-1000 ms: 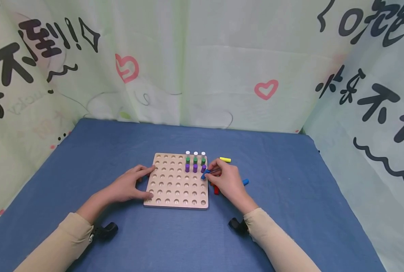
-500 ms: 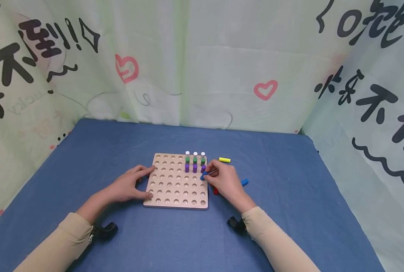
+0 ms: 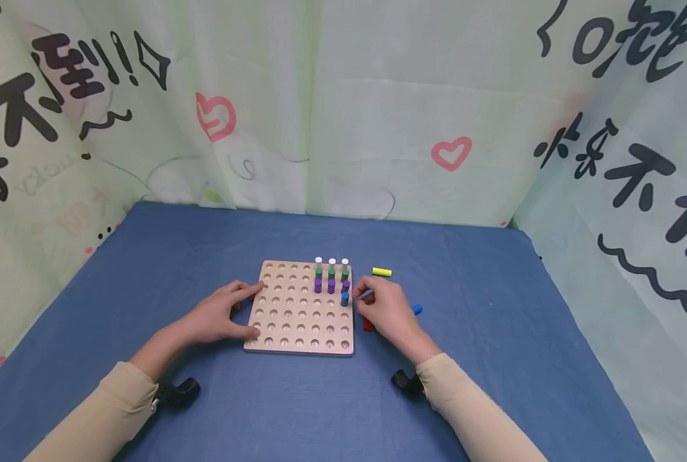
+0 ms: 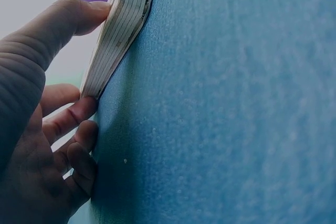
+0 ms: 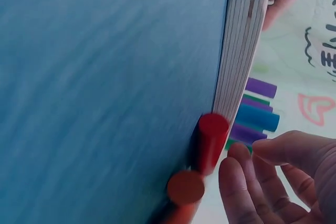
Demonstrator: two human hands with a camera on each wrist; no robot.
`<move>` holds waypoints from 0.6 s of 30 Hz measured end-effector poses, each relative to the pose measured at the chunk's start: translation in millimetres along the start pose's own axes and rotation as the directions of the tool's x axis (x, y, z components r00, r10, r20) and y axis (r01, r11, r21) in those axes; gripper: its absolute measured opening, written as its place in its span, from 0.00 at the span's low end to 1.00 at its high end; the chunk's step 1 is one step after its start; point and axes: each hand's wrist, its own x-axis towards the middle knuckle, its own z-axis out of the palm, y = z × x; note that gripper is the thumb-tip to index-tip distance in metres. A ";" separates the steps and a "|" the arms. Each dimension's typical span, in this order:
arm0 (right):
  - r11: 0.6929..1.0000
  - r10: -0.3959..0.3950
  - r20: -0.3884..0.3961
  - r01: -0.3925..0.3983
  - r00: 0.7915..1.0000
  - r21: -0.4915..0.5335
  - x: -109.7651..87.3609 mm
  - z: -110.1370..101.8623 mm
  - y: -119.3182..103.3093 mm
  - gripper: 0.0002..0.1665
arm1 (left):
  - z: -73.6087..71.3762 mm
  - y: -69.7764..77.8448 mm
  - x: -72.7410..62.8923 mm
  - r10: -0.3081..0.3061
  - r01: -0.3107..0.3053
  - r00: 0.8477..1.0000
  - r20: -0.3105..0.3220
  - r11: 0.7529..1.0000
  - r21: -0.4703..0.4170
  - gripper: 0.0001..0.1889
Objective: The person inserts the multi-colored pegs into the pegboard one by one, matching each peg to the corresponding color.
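Head feed first; I'm using the board as my dial, 12 pointing away from the wearer. Wooden pegboard [image 3: 294, 321] lies on blue cloth [image 3: 494, 359], below centre of the view, toward 7. White pegs [image 3: 332, 262], green pegs [image 3: 332, 273] and purple pegs [image 3: 331, 287], three each, stand in rows at 1 to 2. Standing blue peg [image 3: 345, 300] is in the right-hand column, just shy of 3, next row nearer than the purple. Left hand [image 3: 222, 314] at 9, thumb and index spread, touching the left edge. Right hand [image 3: 385, 307] at 3, just beside the board, fingers loosely bent, gripping nothing I can see. Yellow peg [image 3: 381, 272] lies at 2, lying blue peg [image 3: 417, 309] pokes past the hand at 3, red peg [image 3: 368, 325] near 3:30, partly hidden. Printed curtain [image 3: 366, 128] beyond 12.

Left wrist feed, dial now the view: pegboard edge at 11, thumb resting on it, fingertips against it at 9. Purple pegs show at 11.

Right wrist feed: right hand at 4, thumb tip close to bent fingers. Standing blue peg past its fingertips at 3:30. Red peg at 4:30, orange peg [image 5: 185, 188] near 6, blurred. Left hand, cropped, at 1:30.
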 end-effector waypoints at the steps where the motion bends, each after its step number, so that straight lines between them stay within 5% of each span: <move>1: 1.000 0.011 0.002 -0.011 1.000 0.004 -0.4 -1.1 0.8 0.07 | -0.1 0.3 -0.3 -0.002 0.002 1.000 0.000 1.000 0.001 0.51; 18: 0.992 0.114 -0.019 -0.115 0.993 -0.057 -11.8 -24.7 25.8 0.08 | -0.4 2.8 -1.8 -0.013 0.013 1.000 0.000 1.000 0.000 0.52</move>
